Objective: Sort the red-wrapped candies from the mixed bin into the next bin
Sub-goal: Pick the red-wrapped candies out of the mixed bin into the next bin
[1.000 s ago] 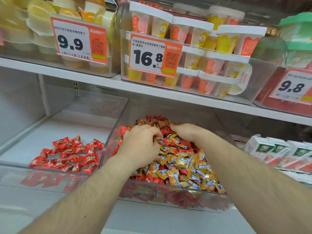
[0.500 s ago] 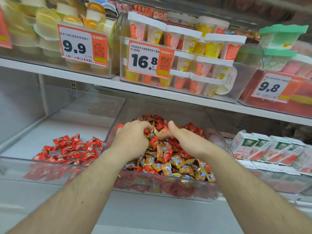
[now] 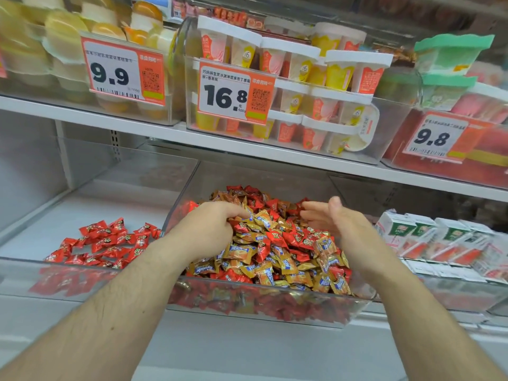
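Note:
A clear mixed bin [image 3: 275, 309] on the lower shelf holds a heap of red-wrapped and gold-wrapped candies [image 3: 277, 243]. My left hand [image 3: 211, 226] lies on the left side of the heap with its fingers curled down into the candies; what it holds, if anything, is hidden. My right hand [image 3: 335, 218] hovers over the right side of the heap, fingers straight and spread, holding nothing. The clear bin to the left [image 3: 24, 268] contains a loose scatter of red-wrapped candies [image 3: 104, 243].
Small white and green cartons [image 3: 439, 237] fill the bin on the right. The shelf above [image 3: 247, 149] carries tubs of jelly cups behind price tags 9.9, 16.8 and 9.8, close over the bins.
My right hand has lifted off the heap and opened, moving right. My left hand stays dug into the candies on the left side. The view has shifted slightly.

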A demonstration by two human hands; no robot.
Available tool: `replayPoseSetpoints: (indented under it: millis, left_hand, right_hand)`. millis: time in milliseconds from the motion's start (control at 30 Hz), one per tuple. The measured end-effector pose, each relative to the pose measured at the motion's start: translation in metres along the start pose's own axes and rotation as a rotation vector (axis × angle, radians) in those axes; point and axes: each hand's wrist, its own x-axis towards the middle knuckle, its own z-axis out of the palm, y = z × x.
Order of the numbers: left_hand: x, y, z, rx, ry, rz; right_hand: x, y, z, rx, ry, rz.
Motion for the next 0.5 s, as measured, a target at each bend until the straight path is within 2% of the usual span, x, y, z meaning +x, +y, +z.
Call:
replayPoseSetpoints:
  millis: [67, 133, 200, 300, 400, 500]
  left_hand:
    - [0.003, -0.002, 0.002, -0.001, -0.046, 0.044]
    - [0.005, -0.002, 0.004, 0.046, -0.062, 0.088]
    - [0.008, -0.003, 0.006, 0.106, -0.048, 0.119]
    - [0.011, -0.004, 0.007, 0.134, -0.013, 0.107]
    - [0.009, -0.003, 0.004, 0.095, 0.033, 0.099]
    - [0.007, -0.003, 0.001, 0.016, 0.150, 0.092]
  right_hand:
    - [0.001, 0.004, -0.005, -0.023, 0.140, 0.011]
    - [0.004, 0.006, -0.004, -0.138, 0.195, 0.029]
    - [0.004, 0.005, 0.001, -0.305, 0.152, 0.050]
    - [0.006, 0.004, 0.010, -0.570, 0.006, 0.044]
    - [0.006, 0.005, 0.017, -0.627, -0.078, 0.014]
    - [0.004, 0.011, 0.017, -0.628, -0.050, -0.013]
